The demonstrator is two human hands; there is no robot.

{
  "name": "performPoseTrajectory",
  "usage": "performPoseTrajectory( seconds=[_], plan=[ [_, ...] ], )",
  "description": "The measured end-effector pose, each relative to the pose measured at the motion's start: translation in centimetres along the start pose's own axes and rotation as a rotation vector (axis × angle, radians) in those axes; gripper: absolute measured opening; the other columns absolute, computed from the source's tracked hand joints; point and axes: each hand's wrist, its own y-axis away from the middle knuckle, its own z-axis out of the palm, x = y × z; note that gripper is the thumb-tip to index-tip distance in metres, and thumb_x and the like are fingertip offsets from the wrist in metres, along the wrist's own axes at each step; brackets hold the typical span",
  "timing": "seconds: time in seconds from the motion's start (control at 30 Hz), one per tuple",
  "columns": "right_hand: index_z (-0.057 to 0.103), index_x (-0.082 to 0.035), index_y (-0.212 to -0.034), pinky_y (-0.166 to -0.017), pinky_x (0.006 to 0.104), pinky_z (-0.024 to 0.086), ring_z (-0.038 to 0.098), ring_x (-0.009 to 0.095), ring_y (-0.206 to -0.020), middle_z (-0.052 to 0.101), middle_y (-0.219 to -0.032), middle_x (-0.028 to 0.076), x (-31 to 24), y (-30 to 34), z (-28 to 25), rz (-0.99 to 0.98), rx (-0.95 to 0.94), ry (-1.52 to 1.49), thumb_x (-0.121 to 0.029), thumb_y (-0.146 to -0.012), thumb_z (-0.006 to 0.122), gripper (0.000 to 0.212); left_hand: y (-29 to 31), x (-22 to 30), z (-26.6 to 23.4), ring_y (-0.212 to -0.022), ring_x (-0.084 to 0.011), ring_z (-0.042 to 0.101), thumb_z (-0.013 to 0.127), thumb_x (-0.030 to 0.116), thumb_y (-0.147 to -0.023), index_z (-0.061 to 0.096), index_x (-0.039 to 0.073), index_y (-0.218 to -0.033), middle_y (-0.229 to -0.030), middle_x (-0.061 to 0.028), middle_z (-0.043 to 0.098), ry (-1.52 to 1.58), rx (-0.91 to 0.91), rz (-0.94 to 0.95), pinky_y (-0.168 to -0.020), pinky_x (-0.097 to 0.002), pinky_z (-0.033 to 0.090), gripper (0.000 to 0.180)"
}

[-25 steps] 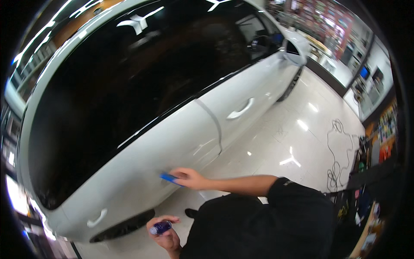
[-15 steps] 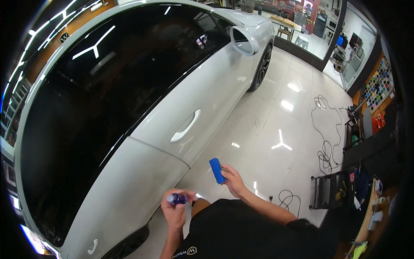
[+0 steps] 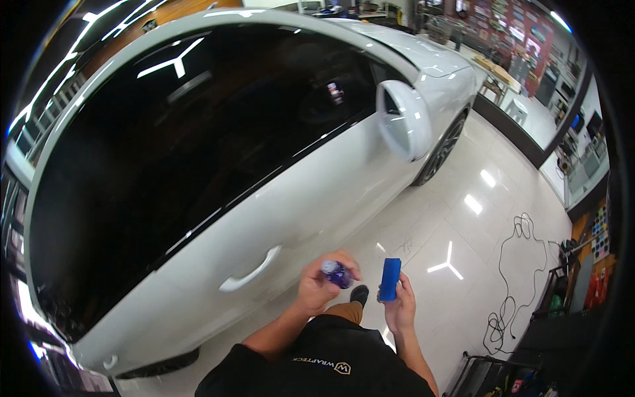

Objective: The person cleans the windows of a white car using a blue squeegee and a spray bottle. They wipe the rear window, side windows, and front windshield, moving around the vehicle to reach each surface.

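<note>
My left hand (image 3: 317, 286) is wrapped round a small purple bottle (image 3: 338, 274) with a pale cap, tilted near the car door. To its right, my right hand (image 3: 401, 306) grips a blue rectangular block (image 3: 390, 279), fingers along its lower right side. From this view I cannot tell whether the block is foam or something harder. Both hands are in front of my body, apart from each other and from the car. Beside them stands a white car (image 3: 311, 192) with a dark side window (image 3: 198, 126) and a pale door handle (image 3: 251, 270).
The side mirror (image 3: 403, 121) juts out ahead, above the front wheel (image 3: 444, 149). A black cable (image 3: 506, 311) lies looped on the glossy tiled floor (image 3: 463, 231) at right. A dark cart (image 3: 489, 370) stands at lower right. My shoe (image 3: 359, 294) shows below my hands.
My view has shifted along the car toward its front, bringing the mirror nearer. Both hands moved right and remain on the bottle and the block, which now stands more upright.
</note>
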Motion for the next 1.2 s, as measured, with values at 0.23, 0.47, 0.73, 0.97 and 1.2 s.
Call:
performPoseTrajectory(
  seconds=[0.23, 0.47, 0.73, 0.97, 1.2],
  plan=[
    [0.046, -0.006, -0.142, -0.073, 0.0336, 0.05, 0.063, 0.019, -0.09, 0.065, -0.107, 0.011, -13.5, -12.3, -10.0, -0.124, 0.194, 0.075, -0.029, -0.1, 0.058, 0.049, -16.7, -0.6, 2.1, -0.088, -0.0241, 0.062, 0.079, 0.043, -0.088, 0.063, 0.005, -0.115, -0.096, -0.0144, 0.066, -0.246, 0.032, 0.187, -0.077, -0.0354, 0.049, 0.049],
    [0.054, -0.012, -0.131, -0.068, 0.0322, 0.045, 0.059, 0.019, -0.084, 0.063, -0.099, 0.009, -22.0, -27.1, -18.0, -0.067, 0.439, -0.193, -0.036, -0.101, 0.059, 0.039, -27.3, -2.7, 8.5, -0.075, -0.0205, 0.062, 0.071, 0.044, -0.094, 0.058, 0.013, -0.106, -0.09, -0.01, 0.061, -0.31, 0.022, 0.306, -0.063, -0.035, 0.045, 0.036],
    [0.054, -0.013, -0.132, -0.066, 0.032, 0.045, 0.059, 0.017, -0.078, 0.065, -0.1, 0.008, -38.2, -51.5, -19.9, 0.091, 0.049, -0.026, -0.035, -0.101, 0.056, 0.038, -41.6, -20.5, 19.5, -0.091, -0.0285, 0.066, 0.081, 0.041, -0.088, 0.069, 0.004, -0.114, -0.103, -0.0194, 0.067, -0.083, -0.074, 0.167, -0.077, -0.0398, 0.051, 0.047],
    [0.051, -0.01, -0.138, -0.073, 0.0311, 0.044, 0.058, 0.016, -0.087, 0.064, -0.105, 0.008, -55.7, -69.6, -15.4, 0.014, -0.197, -0.005, -0.034, -0.102, 0.056, 0.043, -59.1, -28.9, 25.9, -0.087, -0.0275, 0.065, 0.072, 0.043, -0.095, 0.066, 0.005, -0.116, -0.107, -0.019, 0.064, -0.078, -0.094, 0.176, -0.075, -0.0381, 0.048, 0.043],
    [0.055, -0.012, -0.132, -0.073, 0.031, 0.041, 0.055, 0.015, -0.087, 0.063, -0.104, 0.005, -62.3, -80.4, -19.4, 0.064, -0.292, 0.006, -0.035, -0.103, 0.055, 0.037, -68.8, -39.9, 25.1, -0.087, -0.0265, 0.064, 0.074, 0.035, -0.09, 0.063, 0.008, -0.118, -0.103, -0.017, 0.06, 0.089, 0.047, 0.275, -0.079, -0.037, 0.052, 0.04]
  ],
)
